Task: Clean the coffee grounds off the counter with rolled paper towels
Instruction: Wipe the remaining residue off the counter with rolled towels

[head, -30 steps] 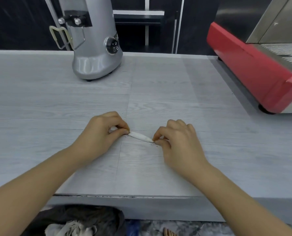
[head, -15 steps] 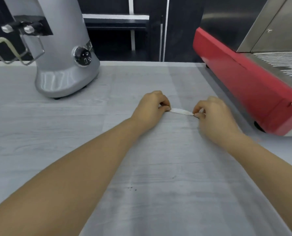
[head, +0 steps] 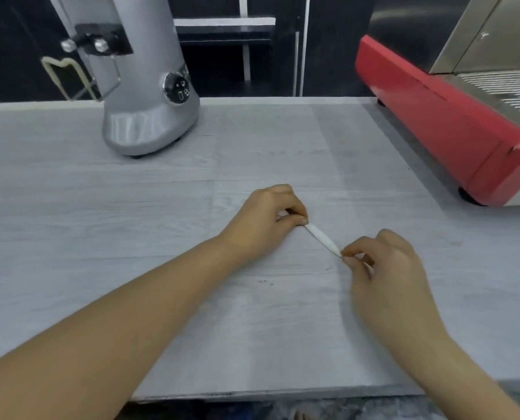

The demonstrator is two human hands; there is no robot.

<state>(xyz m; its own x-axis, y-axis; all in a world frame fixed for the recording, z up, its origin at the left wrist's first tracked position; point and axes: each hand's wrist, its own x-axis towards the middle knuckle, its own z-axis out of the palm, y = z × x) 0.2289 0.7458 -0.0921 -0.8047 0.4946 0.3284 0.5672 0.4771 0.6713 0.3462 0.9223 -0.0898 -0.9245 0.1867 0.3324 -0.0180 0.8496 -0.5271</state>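
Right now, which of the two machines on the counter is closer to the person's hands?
The silver grinder, standing back left of the left hand. The red espresso machine sits farther off, along the right edge beyond the right hand.

No readable text, brand or number is seen anywhere. On the round dial (head: 178,92) of the grey grinder (head: 143,86), a few small white pictograms are shown, too blurred to be identified. No label or lettering is made out on the red espresso machine (head: 440,125). Nothing is printed on the tabletop (head: 101,222).
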